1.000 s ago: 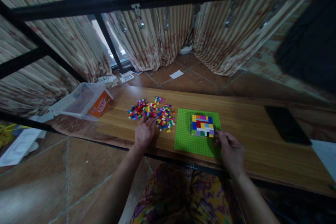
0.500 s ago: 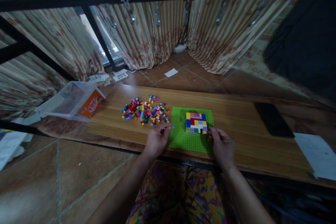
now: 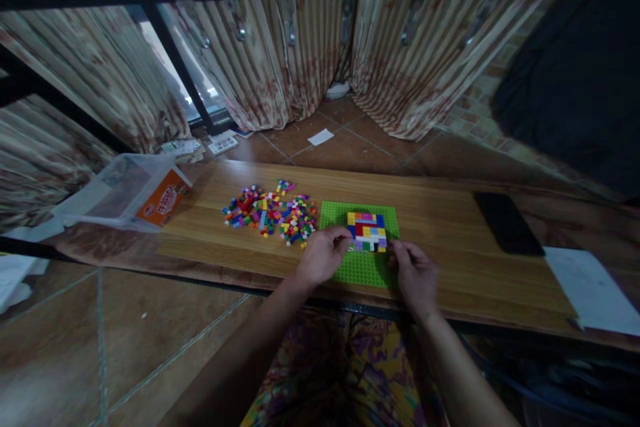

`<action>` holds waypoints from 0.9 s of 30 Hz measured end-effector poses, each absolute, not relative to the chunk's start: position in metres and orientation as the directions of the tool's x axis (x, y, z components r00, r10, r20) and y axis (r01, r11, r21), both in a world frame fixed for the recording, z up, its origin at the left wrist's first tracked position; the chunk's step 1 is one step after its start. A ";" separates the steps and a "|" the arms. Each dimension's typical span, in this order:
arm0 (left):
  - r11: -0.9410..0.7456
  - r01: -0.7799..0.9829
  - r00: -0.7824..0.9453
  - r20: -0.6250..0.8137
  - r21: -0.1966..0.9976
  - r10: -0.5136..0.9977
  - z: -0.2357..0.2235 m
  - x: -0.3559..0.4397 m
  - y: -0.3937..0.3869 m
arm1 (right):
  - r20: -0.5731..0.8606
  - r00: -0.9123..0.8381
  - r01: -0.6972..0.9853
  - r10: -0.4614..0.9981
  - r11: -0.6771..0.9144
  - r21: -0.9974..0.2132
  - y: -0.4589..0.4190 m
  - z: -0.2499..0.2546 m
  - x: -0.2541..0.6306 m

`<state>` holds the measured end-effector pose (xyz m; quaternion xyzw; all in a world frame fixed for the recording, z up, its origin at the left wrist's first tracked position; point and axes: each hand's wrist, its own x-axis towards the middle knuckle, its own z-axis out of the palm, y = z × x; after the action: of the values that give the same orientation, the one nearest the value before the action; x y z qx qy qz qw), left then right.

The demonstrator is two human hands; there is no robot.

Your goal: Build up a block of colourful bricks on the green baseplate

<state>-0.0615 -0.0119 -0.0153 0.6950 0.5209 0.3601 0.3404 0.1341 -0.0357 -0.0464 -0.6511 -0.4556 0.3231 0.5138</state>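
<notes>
A green baseplate (image 3: 361, 269) lies on the wooden table near its front edge. On it stands a flat square build of many-coloured bricks (image 3: 367, 229). My left hand (image 3: 323, 255) is pinched closed, its fingertips at the build's near left edge. What they hold is too small to see clearly. My right hand (image 3: 413, 271) rests on the baseplate, its thumb and fingers closed on the build's near right corner. A pile of loose coloured bricks (image 3: 270, 211) lies left of the baseplate.
A clear plastic box with an orange label (image 3: 125, 191) lies tipped at the table's left end. A black phone (image 3: 507, 231) and a white sheet of paper (image 3: 590, 288) lie to the right. A black metal frame crosses overhead. Curtains and tiled floor are behind.
My left hand left the loose pile with a small purple brick pinched in it and moved right to the build's left edge. My right hand stayed at the build's right corner.
</notes>
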 end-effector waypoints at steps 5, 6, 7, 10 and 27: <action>-0.174 0.467 0.164 0.108 0.867 0.980 -0.020 -0.061 -0.011 | 0.055 0.361 0.246 0.931 -0.038 -0.968 -0.036 -0.048 0.135; -0.161 0.447 0.155 0.101 0.880 0.983 -0.020 -0.061 -0.011 | 0.053 0.361 0.246 0.931 -0.040 -0.968 -0.036 -0.048 0.135; -0.146 0.423 0.145 0.092 0.894 0.985 -0.021 -0.060 -0.011 | 0.050 0.364 0.246 0.930 -0.044 -0.968 -0.036 -0.048 0.135; -0.097 0.363 0.102 0.064 0.927 0.993 -0.022 -0.057 -0.011 | 0.050 0.361 0.249 0.931 -0.045 -0.967 -0.036 -0.048 0.135; 0.014 0.298 -0.027 -0.006 0.954 1.000 -0.029 -0.051 -0.017 | 0.049 0.356 0.260 0.933 -0.049 -0.964 -0.036 -0.047 0.134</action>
<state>-0.0512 -0.0166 -0.0292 0.5607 0.5786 0.4227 0.4148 0.1345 -0.0357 -0.0470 -0.6451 -0.4624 0.3289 0.5117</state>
